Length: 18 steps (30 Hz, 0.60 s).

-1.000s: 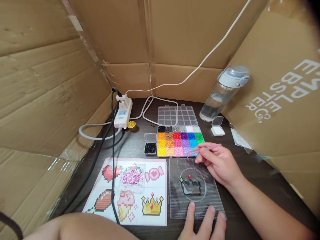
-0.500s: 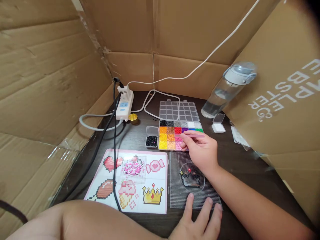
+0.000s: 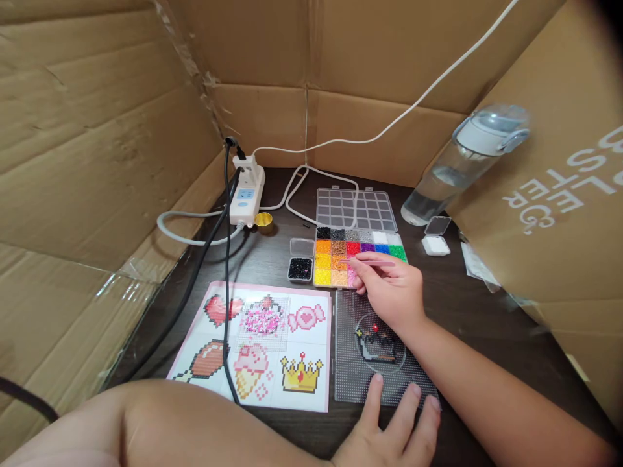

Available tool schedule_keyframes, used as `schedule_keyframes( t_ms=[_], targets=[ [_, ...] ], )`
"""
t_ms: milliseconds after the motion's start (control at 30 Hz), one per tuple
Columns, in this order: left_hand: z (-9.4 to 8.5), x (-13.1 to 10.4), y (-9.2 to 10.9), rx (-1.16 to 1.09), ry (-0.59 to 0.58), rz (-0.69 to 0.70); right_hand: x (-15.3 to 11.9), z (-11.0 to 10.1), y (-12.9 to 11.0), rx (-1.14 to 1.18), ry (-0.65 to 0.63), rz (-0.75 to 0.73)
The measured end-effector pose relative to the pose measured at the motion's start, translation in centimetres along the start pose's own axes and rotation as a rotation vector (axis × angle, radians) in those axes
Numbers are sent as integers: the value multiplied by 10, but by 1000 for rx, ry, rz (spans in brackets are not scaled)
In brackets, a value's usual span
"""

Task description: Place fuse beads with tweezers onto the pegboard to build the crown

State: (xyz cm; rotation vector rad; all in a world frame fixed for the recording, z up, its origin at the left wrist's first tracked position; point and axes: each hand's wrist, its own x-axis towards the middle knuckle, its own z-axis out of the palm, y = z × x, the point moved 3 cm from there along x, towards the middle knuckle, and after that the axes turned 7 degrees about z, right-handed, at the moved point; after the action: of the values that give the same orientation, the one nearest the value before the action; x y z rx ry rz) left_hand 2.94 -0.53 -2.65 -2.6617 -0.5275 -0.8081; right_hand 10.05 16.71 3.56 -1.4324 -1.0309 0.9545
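My right hand point(image 3: 389, 282) pinches a thin pink pair of tweezers point(image 3: 382, 263) over the open bead box point(image 3: 316, 284). The tip points left, near the orange-brown beads point(image 3: 339, 262); whether it holds a bead is too small to tell. My left hand point(image 3: 392, 421) rests with fingers spread at the near edge of a clear pegboard point(image 3: 348, 383). On that board lies a partly outlined bead figure point(image 3: 377, 344), mainly black, with one red and some yellow beads. The pattern sheet point(image 3: 311, 340), with a crown and other pixel pictures, lies to the left.
A small box of black beads point(image 3: 300, 269) stands left of the bead box. Further back are a power strip point(image 3: 246, 201), a gold cup point(image 3: 263, 222), a water bottle point(image 3: 450, 172) and a small white-filled box point(image 3: 435, 245). A black cable point(image 3: 226, 292) crosses the sheet. Cardboard walls point(image 3: 374, 58) surround the table.
The camera view has shifted slightly. The tweezers have moved a little left and nearer over the bead box. My left hand stays at the pegboard's near edge.
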Motion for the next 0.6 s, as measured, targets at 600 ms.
schedule_keyframes(
  t_ms=[600],
  targets=[
    [-19, 8, -9, -138, -146, 31, 1, -3, 1, -75, 11, -10]
  ],
)
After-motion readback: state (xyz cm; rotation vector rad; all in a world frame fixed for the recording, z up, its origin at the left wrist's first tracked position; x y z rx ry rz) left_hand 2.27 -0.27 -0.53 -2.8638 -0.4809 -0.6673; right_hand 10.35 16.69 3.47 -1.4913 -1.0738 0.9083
